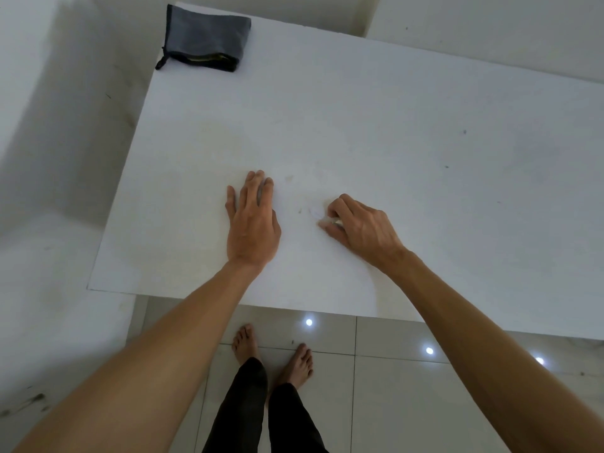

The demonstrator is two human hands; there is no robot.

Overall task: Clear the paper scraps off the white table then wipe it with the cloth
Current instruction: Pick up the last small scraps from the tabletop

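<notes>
1. Progress: I judge we're late in the clearing step. Wiping hasn't started, since the cloth (206,39) sits folded at the far left corner of the white table (392,125), untouched and well apart from both hands.
2. Scraps: I see only one small pale paper scrap (315,212) loose on the top, just beside the right hand (359,227), on its thumb side. It's tiny and low contrast, so I can't rule out more that I'm missing.
3. Right hand: fingers curled, pinching something whitish (335,221) at the fingertips. It looks like gathered paper, but it's too small to confirm. So clenched around a pickup, not empty.
4. Left hand (253,220): flat on the table, palm down, fingers straight and together, holding nothing. It lies near the right hand, with the loose scrap between the two but closer to the right.
5. Table: a few dark specks (464,132) toward the right side and some faint yellowish smudges (289,178) near the hands. I read those as dirt for the cloth, not scraps.
6. Left to do, as I judge it: pick up the last visible scrap, get the paper off the table, then reach far left for the cloth and wipe.
</notes>
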